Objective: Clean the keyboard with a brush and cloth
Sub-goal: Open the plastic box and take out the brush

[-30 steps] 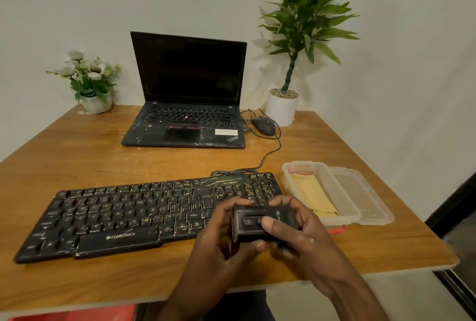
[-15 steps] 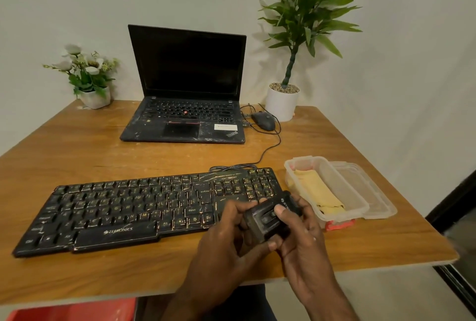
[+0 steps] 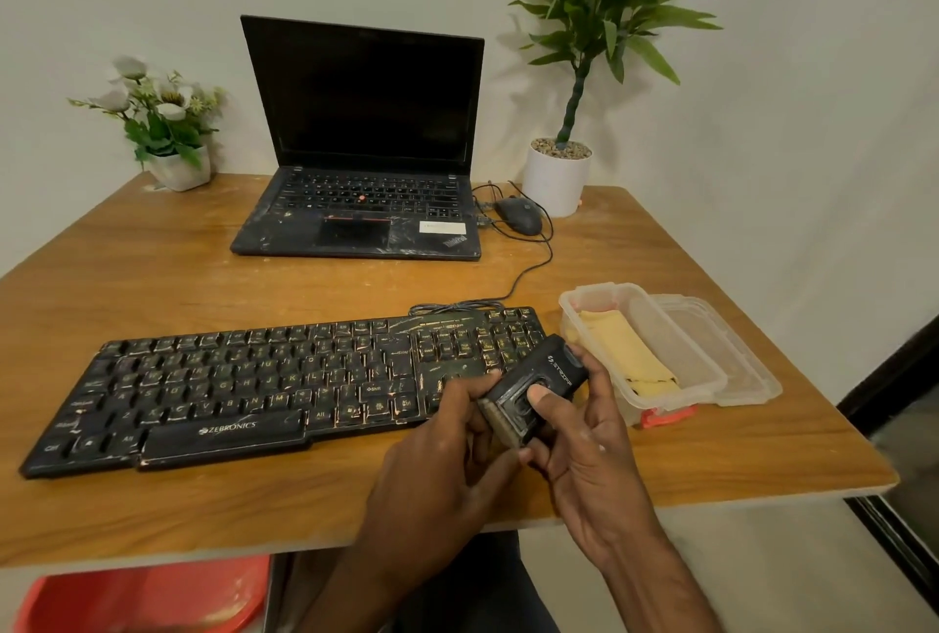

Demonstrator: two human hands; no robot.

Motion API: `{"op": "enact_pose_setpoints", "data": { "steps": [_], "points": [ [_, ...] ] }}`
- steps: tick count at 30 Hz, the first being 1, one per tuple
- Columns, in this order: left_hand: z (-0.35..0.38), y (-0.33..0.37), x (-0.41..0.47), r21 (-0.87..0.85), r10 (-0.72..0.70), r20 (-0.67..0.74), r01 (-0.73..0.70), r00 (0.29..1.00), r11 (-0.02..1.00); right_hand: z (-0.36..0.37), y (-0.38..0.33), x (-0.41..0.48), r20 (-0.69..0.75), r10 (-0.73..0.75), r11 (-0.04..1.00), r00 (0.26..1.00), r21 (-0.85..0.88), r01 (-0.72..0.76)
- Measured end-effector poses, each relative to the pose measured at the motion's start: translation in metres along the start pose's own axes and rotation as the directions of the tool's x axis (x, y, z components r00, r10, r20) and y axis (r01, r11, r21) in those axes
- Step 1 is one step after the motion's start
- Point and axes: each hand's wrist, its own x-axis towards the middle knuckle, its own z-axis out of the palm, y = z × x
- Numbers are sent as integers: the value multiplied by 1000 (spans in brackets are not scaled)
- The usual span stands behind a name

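A dusty black Zebronics keyboard (image 3: 254, 388) lies across the front of the wooden table (image 3: 203, 277). Over its right end I hold a small black brush tool (image 3: 543, 381) with both hands. My right hand (image 3: 584, 449) grips its body, thumb pressed on a slider on top. My left hand (image 3: 447, 465) pinches the lower end, where pale bristles show. A folded yellow cloth (image 3: 625, 353) lies in a clear plastic box (image 3: 701, 378) to the right of the keyboard.
An open black laptop (image 3: 361, 185) stands at the back, with a black mouse (image 3: 518, 215) and its cable beside it. A white potted plant (image 3: 559, 175) stands back right, a flower pot (image 3: 178, 165) back left. The box lid (image 3: 742, 373) lies beside the box. A red bin (image 3: 152, 597) sits below the table.
The brush tool has tilted from level to slanting, its far end raised to the right. Both hands shifted slightly right with it, and pale bristles now show at its lower end.
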Motion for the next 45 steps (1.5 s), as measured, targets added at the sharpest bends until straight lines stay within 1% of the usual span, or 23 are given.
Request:
{"op": "enact_pose_setpoints", "data": {
  "steps": [2,6,13,16,26,34,41,45],
  "points": [
    [0,0,1,-3,-6,7,6,1000,1000,1,1,1,-7,-3,1000,1000,6,3],
    [-1,-1,0,35,-7,1,7,1000,999,0,1,0,25,3,1000,1000,-12,-3],
    [0,-1,0,94,-17,-21,19,1000,995,0,-3,-3,19,-12,999,1000,-51,13],
    [0,0,0,91,-26,-24,28,999,995,1,-3,-3,27,-26,997,999,-68,28],
    [0,1,-1,119,-39,-32,43,999,992,6,2,-4,-52,-46,996,998,-82,42],
    [0,2,0,136,-35,-23,38,999,990,4,4,-3,-76,-48,996,996,-80,42],
    [-2,1,0,99,-54,-11,55,998,994,1,3,-3,-29,-49,992,998,-118,45],
    [-6,3,0,94,-68,18,66,998,993,3,-2,-6,-7,-44,983,999,-181,42]
  ]
}}
